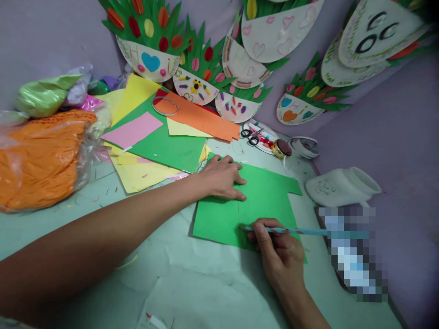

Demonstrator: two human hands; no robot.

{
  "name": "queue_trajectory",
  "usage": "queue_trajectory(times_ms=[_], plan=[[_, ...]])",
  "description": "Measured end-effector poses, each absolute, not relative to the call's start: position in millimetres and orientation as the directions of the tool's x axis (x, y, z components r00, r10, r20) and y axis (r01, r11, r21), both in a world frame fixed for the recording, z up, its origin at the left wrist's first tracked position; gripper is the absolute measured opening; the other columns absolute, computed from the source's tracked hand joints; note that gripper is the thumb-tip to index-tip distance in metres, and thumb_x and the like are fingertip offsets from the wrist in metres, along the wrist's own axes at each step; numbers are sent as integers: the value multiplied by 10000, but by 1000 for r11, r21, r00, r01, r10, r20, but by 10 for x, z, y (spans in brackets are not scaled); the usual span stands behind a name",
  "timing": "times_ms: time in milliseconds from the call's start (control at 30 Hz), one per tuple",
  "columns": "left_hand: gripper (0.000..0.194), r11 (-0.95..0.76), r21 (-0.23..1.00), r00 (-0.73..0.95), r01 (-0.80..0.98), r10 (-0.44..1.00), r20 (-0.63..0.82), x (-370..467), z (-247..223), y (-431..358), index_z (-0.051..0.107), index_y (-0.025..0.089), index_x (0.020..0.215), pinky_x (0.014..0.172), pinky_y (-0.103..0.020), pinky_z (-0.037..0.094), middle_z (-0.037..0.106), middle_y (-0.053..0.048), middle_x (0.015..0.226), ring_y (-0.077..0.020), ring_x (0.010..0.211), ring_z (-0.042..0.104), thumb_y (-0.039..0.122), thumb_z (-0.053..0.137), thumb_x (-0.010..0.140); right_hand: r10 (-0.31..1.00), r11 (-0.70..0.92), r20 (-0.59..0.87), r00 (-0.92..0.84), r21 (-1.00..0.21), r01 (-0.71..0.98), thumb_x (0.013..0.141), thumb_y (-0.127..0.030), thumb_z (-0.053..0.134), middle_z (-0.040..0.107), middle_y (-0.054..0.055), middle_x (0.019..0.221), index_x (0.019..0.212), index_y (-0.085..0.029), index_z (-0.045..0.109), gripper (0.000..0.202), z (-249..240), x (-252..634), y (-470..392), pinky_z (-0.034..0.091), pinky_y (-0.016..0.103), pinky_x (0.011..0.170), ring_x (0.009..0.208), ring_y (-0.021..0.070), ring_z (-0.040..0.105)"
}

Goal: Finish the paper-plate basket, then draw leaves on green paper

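A green sheet of paper (264,196) with a notched right edge lies on the pale green table. My left hand (224,178) rests on its upper left part, fingers spread and holding nothing. In my right hand (279,246) is a blue patterned pencil (302,231), gripped near its point. The pencil's tip touches or nearly touches the sheet near its lower edge, at the bottom of a faint vertical line. The lower right part of the sheet is partly hidden by my right hand.
Coloured papers (185,148) and bagged orange material (41,160) lie at the left. Scissors (253,137), a tape roll (304,147), a white jar (339,186) and a pixelated device (356,260) line the right. Paper crafts (151,59) hang on the wall.
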State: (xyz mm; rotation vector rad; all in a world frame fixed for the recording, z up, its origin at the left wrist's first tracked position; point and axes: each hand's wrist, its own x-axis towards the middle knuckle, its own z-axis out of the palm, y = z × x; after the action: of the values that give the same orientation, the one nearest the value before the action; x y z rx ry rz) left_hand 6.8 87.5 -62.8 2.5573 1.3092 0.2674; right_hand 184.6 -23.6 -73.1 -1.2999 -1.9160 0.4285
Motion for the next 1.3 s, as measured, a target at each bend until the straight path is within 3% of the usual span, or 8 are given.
queue_trajectory(times_ms=[867,1000,1100,1200,1300], plan=[[529,-571,285,582,770,811,50,69,-660,892,623,357,1131,963,-483,249,459,-45,1371,-301,1224,350,659,528,707,904,416,372,-211,-650,636,855,-227,512,644,33,624,525,-172,594,345,-702,1939,-464,442,200,428,492,121,607],[524,-569,285,580,772,813,52,68,-666,889,622,360,1132,965,-486,252,459,-39,1373,-300,1224,352,655,530,709,909,409,371,-190,-703,582,838,-226,538,633,28,597,520,-170,605,330,-705,1928,-467,438,195,428,490,118,595],[523,-573,289,582,767,811,63,64,-671,890,624,358,1128,963,-499,259,461,-43,1372,-304,1224,355,655,538,707,941,325,330,-75,-820,470,818,-242,577,613,17,584,551,-170,613,280,-734,1938,-486,408,189,393,454,104,551],[520,-584,283,588,761,805,80,57,-667,895,626,352,1128,964,-509,263,465,-48,1369,-309,1224,360,651,545,711,936,257,297,190,-943,210,818,-277,594,570,-8,540,664,-179,622,185,-737,1955,-484,373,186,357,424,100,502],[514,-589,269,591,762,802,86,52,-656,896,626,340,1133,959,-495,283,476,-51,1362,-305,1218,373,640,552,721,870,299,282,405,-954,22,812,-300,609,556,-21,525,774,-180,621,126,-693,1968,-445,388,191,374,442,106,503]])
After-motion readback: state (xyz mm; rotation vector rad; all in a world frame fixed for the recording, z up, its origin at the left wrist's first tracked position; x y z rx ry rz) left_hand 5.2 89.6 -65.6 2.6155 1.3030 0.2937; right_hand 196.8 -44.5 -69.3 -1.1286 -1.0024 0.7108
